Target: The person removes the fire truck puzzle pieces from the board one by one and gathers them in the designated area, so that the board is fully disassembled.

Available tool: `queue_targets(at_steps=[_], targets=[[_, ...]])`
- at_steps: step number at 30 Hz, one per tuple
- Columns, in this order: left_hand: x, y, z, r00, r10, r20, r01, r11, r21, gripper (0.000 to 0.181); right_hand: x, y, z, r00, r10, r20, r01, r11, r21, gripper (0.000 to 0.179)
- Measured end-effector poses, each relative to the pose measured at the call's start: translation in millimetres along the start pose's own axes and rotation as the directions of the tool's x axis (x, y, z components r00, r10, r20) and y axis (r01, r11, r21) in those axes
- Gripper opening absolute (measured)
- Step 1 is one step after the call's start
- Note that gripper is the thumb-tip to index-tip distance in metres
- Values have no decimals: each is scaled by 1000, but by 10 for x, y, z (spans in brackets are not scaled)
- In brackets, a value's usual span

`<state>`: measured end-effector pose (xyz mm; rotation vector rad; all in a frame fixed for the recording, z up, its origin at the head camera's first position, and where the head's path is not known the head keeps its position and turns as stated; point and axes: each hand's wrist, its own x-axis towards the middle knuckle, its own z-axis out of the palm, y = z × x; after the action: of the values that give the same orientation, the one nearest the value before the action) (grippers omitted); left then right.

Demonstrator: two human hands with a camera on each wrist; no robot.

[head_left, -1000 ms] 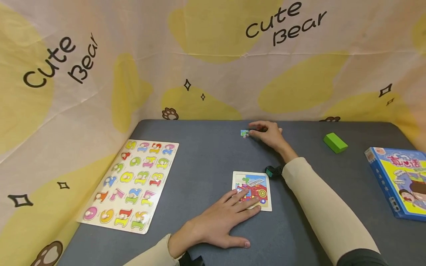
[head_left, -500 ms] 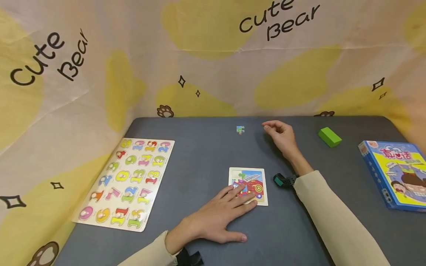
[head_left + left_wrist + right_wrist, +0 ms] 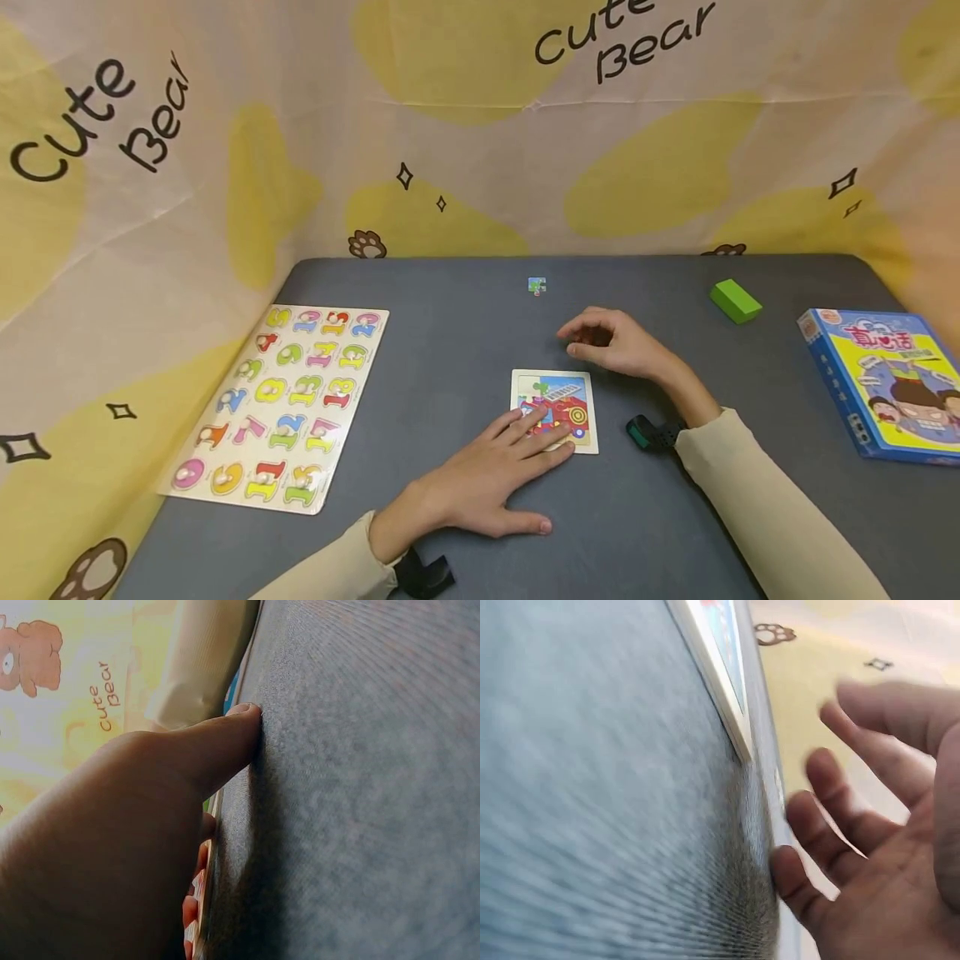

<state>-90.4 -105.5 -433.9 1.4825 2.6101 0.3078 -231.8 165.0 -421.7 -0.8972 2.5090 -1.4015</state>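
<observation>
My left hand (image 3: 487, 483) lies with spread, straight fingers across the lower left of a small framed jigsaw puzzle (image 3: 577, 392), covering part of its red fire engine picture. In the left wrist view its thumb (image 3: 225, 742) reaches out over the grey table. My right hand (image 3: 618, 342) hovers just beyond the puzzle's upper right corner, fingers loosely bent and holding nothing. The right wrist view shows space between the thumb and the fingers (image 3: 832, 795), with the puzzle's corner (image 3: 739, 739) beside them. Near the table's back edge lies a small jigsaw piece (image 3: 537, 286), green and blue.
A white number board (image 3: 327, 492) with colourful knobbed numerals lies at the left. At the right are a green block (image 3: 736, 301) and a blue and yellow boxed game (image 3: 885, 383). Printed cloth (image 3: 465, 150) hangs behind the grey table (image 3: 435, 350).
My right hand has left the small jigsaw piece at the back, swung right, then come nearer the puzzle. The left hand stays on the puzzle. The head view has shifted slightly.
</observation>
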Motion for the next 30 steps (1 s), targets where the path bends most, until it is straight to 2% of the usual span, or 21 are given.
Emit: queue_targets(at_steps=[4,10,16,30], targets=[[-1,-8,-2,1000,-2,11,2,1000,-5,84,-41,-65,74,992,-33,125,47,993,-110,29],[0,-13,-11,1000,-2,9,2,1000,7,85,-57,-176,175,978,-23,209,70,973,-218,35],[4,-17,-15,1000,0,-2,0,1000,31,85,-74,-223,219,972,-27,231,87,964,-252,39],[3,-10,-9,1000,-3,14,3,1000,0,84,-111,-214,228,967,-8,256,77,962,-261,48]])
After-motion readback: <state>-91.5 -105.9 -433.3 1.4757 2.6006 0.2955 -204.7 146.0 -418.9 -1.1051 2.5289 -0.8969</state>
